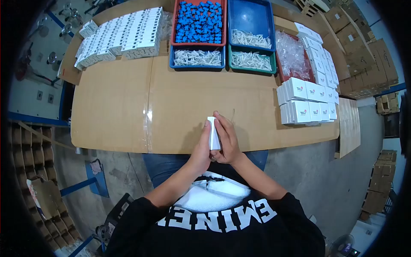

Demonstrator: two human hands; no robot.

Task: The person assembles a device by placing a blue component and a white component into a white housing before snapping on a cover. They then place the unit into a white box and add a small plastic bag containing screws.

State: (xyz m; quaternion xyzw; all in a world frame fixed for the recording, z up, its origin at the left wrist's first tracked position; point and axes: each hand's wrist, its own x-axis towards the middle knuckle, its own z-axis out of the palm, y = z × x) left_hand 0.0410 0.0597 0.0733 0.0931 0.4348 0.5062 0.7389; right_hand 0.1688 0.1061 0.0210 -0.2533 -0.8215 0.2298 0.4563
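Note:
A small white box (pixel 213 136) stands on edge between my two hands, close to the table's front edge. My left hand (pixel 201 147) presses against its left side, the thumb up near the top end. On the other side my right hand (pixel 227 139) closes round the box, with its fingers along the right face and under the near end. Both palms hide most of the broad faces; only a narrow white side shows.
Rows of white boxes (pixel 143 32) cover the table's back left. Behind the cardboard-covered table (pixel 111 103) centre sit a red tray (pixel 176 25) of blue parts and trays of white pieces (pixel 250 61). At right, printed white boxes (pixel 302 112) stand stacked beside clear plastic bags (pixel 292 53).

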